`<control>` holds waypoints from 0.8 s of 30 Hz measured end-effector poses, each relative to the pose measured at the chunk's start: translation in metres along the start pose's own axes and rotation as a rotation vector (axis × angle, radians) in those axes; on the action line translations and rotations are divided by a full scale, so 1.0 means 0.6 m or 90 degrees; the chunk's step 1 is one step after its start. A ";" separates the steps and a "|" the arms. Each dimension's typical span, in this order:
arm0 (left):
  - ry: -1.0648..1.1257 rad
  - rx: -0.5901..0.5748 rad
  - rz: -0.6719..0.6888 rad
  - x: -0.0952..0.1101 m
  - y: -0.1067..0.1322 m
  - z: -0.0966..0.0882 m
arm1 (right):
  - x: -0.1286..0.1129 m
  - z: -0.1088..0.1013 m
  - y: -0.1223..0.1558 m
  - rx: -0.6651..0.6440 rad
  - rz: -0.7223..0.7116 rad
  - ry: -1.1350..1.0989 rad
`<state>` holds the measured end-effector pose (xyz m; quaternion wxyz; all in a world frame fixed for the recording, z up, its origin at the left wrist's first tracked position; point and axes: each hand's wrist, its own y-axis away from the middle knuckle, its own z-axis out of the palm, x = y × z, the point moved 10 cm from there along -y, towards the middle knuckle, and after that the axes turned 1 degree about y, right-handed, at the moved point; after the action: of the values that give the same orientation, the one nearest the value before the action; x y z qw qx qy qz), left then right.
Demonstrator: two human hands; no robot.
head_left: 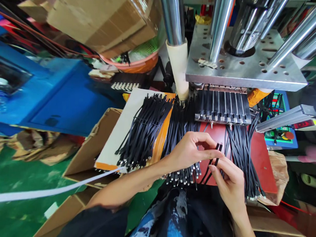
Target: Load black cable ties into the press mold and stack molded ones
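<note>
In front of me, over the red work surface (pixel 263 168), my left hand (pixel 191 151) and my right hand (pixel 231 179) meet. Between them are two thin black cables (pixel 219 146), their ends sticking up past my closed fingers. Left of my left hand lies a thick pile of short black cables with small silver plug ends (pixel 149 128), and another bunch (pixel 182 123) lies beside it. Right of my hands a further bundle (pixel 241 153) hangs toward me. Just beyond, a metal fixture (pixel 223 107) holds a row of black cables side by side.
A press with a thick steel plate (pixel 246 71) and shiny columns stands above the fixture. A control box (pixel 280 120) with buttons sits at the right. Cardboard boxes (pixel 94 147) flank the bench, and a blue cabinet (pixel 62 97) is at left.
</note>
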<state>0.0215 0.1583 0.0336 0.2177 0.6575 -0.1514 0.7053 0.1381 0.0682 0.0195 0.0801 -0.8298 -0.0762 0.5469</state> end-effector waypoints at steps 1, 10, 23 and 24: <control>-0.016 0.001 0.007 0.004 -0.003 -0.002 | 0.000 0.001 -0.007 0.000 0.000 0.000; -0.237 0.137 0.249 0.080 -0.058 -0.063 | 0.081 0.086 0.016 -0.205 0.195 -0.116; -0.530 0.317 0.279 0.026 -0.208 -0.159 | 0.057 -0.067 -0.321 -0.151 0.048 0.072; -0.550 0.276 0.319 0.030 -0.191 -0.147 | 0.064 -0.059 -0.343 -0.159 0.044 0.069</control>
<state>0.0029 0.3031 0.0353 -0.1798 0.8612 -0.2302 0.4159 0.1777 0.2753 0.0433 -0.0387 -0.8639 -0.1110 0.4898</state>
